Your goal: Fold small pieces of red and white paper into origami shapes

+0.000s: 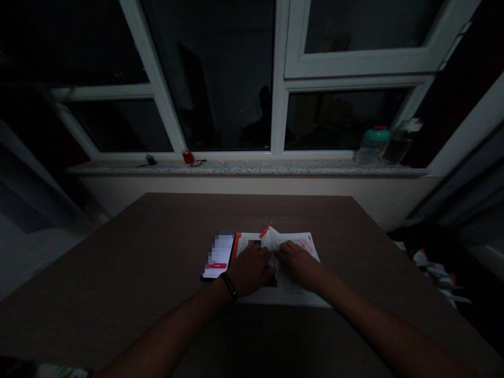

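Note:
A printed sheet of paper with red corners lies on the brown table, a part of it folded up near its top middle. My left hand, with a dark band at the wrist, rests on the sheet's left half, fingers bent at the raised fold. From the right, my right hand meets the same fold, its fingers curled together on the paper. The fingertips of both hands nearly touch. Just left of the sheet lies a lit phone. A small pink item shows at the sheet's upper right.
The table reaches to the wall below a window. On the stone sill stand a red jar, a small dark bottle, a teal-lidded bottle and a clear bottle. Crumpled items lie beyond the table's right edge.

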A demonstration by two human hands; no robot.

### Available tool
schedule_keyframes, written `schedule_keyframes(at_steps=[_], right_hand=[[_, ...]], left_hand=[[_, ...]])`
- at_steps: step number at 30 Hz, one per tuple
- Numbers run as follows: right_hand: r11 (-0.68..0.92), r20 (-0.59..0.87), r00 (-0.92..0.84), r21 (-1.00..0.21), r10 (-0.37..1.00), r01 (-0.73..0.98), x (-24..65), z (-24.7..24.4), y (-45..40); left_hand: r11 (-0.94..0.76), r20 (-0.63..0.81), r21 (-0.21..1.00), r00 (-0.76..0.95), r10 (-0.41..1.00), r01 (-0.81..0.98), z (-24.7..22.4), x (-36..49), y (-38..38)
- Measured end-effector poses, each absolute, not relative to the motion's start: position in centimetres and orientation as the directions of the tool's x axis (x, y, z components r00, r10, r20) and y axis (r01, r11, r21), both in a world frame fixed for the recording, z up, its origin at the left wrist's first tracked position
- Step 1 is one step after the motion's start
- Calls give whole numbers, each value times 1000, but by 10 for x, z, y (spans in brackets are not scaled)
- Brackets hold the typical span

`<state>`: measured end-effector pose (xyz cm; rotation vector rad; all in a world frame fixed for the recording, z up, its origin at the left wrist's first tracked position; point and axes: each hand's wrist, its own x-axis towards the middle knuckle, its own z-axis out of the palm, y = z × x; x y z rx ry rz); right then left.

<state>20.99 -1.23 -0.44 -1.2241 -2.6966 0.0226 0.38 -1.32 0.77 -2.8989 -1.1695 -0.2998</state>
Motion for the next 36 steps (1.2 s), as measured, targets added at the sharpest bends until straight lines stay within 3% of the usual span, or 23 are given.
schedule_keyframes(at_steps=[5,11,36], right_hand=[[669,174,-653,-49,737,742,210,-8,-12],[609,183,-588,-93,788,788,213,-6,-7],[625,227,-594,-97,772,775,214,-9,-5]], left_hand=[[-712,164,91,695,700,696,10,4,-16],[-713,184,132,690,700,688,5,2,-10],[-725,172,64,708,685,686,2,2,4]])
